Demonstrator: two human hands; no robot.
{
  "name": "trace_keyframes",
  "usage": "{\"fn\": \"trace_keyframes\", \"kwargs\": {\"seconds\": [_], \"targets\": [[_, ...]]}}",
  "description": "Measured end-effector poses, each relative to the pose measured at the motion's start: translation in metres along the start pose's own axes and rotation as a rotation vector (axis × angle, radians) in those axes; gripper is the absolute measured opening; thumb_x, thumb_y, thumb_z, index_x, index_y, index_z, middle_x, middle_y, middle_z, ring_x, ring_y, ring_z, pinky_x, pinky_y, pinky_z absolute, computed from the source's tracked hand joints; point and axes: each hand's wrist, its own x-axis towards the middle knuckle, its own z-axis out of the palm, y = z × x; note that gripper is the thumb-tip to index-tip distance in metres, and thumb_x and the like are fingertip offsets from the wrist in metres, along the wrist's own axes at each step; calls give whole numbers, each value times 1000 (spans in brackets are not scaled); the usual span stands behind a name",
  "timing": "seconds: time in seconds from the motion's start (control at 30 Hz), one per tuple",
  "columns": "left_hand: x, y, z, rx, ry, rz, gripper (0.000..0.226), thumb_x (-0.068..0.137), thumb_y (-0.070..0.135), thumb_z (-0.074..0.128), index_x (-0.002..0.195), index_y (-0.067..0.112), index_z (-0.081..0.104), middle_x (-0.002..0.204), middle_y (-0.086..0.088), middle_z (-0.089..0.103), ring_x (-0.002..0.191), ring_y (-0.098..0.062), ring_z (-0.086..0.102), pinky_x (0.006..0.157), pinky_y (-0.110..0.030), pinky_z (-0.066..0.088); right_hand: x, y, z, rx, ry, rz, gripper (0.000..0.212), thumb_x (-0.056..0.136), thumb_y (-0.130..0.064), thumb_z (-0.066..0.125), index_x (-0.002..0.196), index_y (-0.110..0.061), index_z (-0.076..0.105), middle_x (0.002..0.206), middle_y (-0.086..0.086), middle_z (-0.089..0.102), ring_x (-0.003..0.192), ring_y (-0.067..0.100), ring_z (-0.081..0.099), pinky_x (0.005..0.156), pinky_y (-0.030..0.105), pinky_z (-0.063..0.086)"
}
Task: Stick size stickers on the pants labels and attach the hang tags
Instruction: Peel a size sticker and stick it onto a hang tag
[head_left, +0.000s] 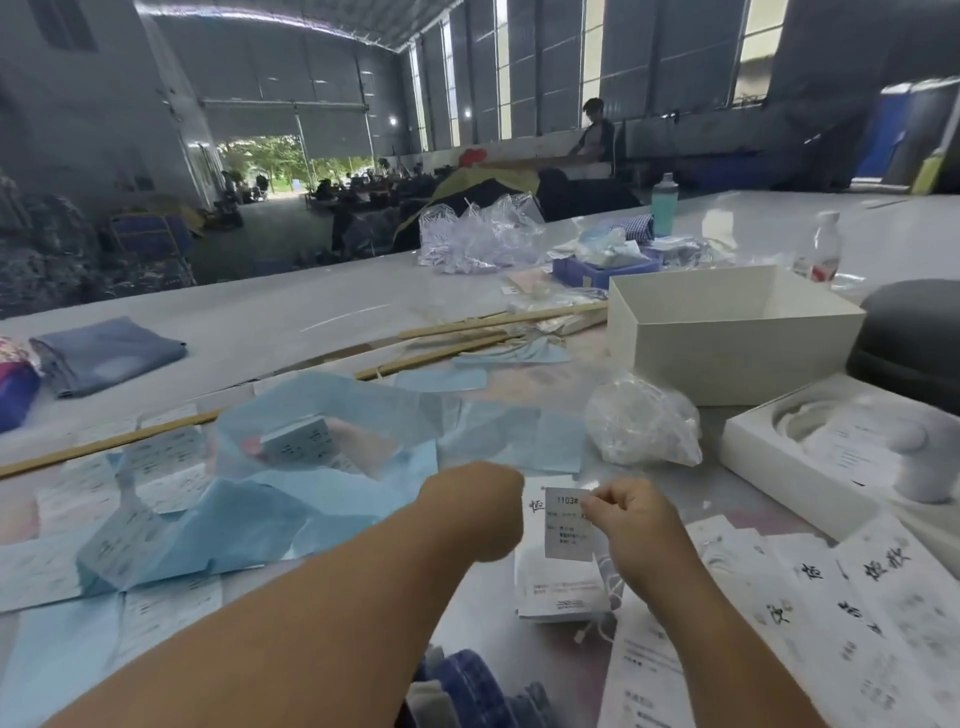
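Note:
My right hand pinches the upper right corner of a small grey size sticker printed "1103#". The sticker hangs in front of a white hang tag that lies on the table just beyond my hands. My left hand is curled into a fist just left of the sticker; its fingers are turned away, so what they hold is hidden. Dark blue checked pants lie at the bottom edge below my arms.
Blue backing sheets and loose labels cover the table at left. A clear plastic bag, an open white box, a white tray, printed tags, wooden sticks and folded blue cloth surround the work spot.

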Motion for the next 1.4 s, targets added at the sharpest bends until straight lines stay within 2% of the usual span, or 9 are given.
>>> {"fn": "trace_keyframes", "kwargs": {"seconds": [0.2, 0.4, 0.57, 0.93, 1.03, 1.13, 1.17, 1.27, 1.4], "targets": [[1, -1, 18, 71, -251, 71, 70, 95, 2, 37, 156, 30, 15, 158, -5, 30, 140, -28, 35, 110, -39, 35, 6, 17, 21, -84, -4, 31, 41, 90, -17, 62, 50, -14, 53, 77, 7, 60, 90, 34, 57, 63, 31, 39], [1, -2, 19, 46, -282, 24, 69, 96, 3, 34, 156, 28, 13, 158, -5, 29, 140, -29, 35, 110, -38, 34, 16, 24, 22, -165, -16, 36, 29, 91, -25, 61, 62, -20, 58, 97, 11, 64, 100, 36, 56, 85, 41, 49], [-1, 2, 18, 50, -288, 17, 68, 97, 2, 34, 156, 29, 14, 158, -6, 30, 139, -29, 36, 110, -36, 34, 17, 30, 28, -177, -7, 12, 31, 91, -25, 62, 60, -23, 54, 102, 10, 61, 103, 35, 54, 87, 42, 49], [0, 3, 18, 50, -307, 3, 66, 100, 3, 34, 157, 26, 10, 159, -7, 26, 141, -29, 34, 112, -36, 31, 14, 35, 34, -459, 57, -81, 7, 88, -35, 63, 85, -30, 61, 116, -4, 49, 111, 21, 39, 93, 36, 36], [-1, 4, 18, 50, -308, 9, 67, 99, 3, 34, 157, 27, 10, 160, -5, 26, 141, -28, 34, 111, -36, 32, 9, 31, 37, -541, 121, -111, 14, 88, -40, 60, 96, -30, 58, 122, -3, 45, 114, 21, 39, 96, 38, 36], [-2, 5, 17, 48, -305, 19, 67, 99, 3, 34, 157, 27, 10, 159, -4, 28, 138, -27, 38, 109, -35, 35, 7, 33, 37, -670, 79, -107, 63, 89, -50, 57, 142, -31, 28, 136, 1, 30, 125, 24, 32, 103, 40, 33], [-3, 5, 17, 50, -302, 22, 68, 98, 3, 34, 157, 27, 10, 158, -4, 29, 137, -27, 39, 108, -35, 35, 7, 33, 37, -693, 75, -138, 66, 90, -48, 55, 146, -34, 24, 138, 0, 27, 126, 24, 30, 104, 40, 32], [-3, 5, 17, 65, -299, 32, 69, 97, 0, 33, 157, 26, 11, 158, -5, 29, 138, -28, 37, 108, -34, 34, 4, 30, 39, -746, 8, -263, 40, 96, -37, 44, 135, -43, 49, 144, -5, 31, 126, 20, 25, 109, 39, 24], [-3, 5, 16, 79, -297, 30, 67, 98, 2, 33, 157, 26, 11, 160, -5, 26, 141, -28, 34, 111, -36, 32, 2, 31, 40, -779, 25, -178, 44, 95, -43, 42, 137, -39, 51, 144, -6, 35, 129, 19, 25, 114, 40, 18]]}}
